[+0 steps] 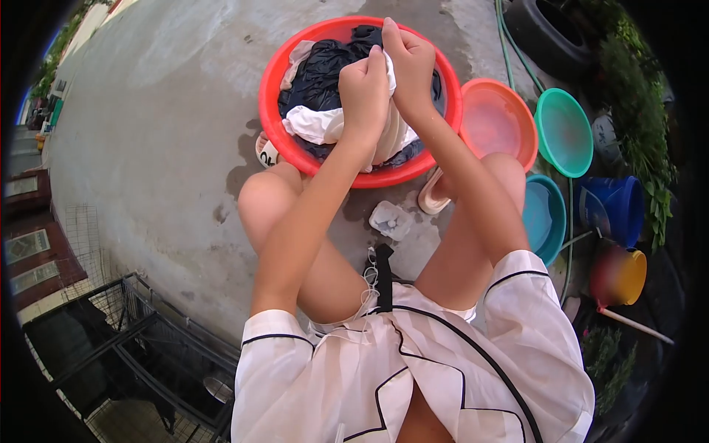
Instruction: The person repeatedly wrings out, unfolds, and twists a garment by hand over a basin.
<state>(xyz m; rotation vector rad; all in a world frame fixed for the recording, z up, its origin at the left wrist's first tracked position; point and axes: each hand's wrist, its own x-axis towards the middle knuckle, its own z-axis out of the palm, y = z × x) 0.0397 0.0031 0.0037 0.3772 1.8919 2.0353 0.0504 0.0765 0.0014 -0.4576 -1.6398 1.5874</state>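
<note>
A large red basin (272,111) stands on the concrete between my feet, holding dark cloth (319,74) and white cloth (314,124). Above it, my left hand (365,92) is closed round a part of the white cloth. My right hand (410,66), raised beside it and almost touching, is closed on the same cloth, which hangs down between the hands into the basin. Both thumbs point up. The lower end of the held cloth lies among the other pieces.
An orange basin (499,122), a green basin (565,133) and a teal basin (543,220) stand at the right, near a blue bucket (611,210), a hose (509,44) and a tire (550,33). A small clear container (391,221) sits between my feet.
</note>
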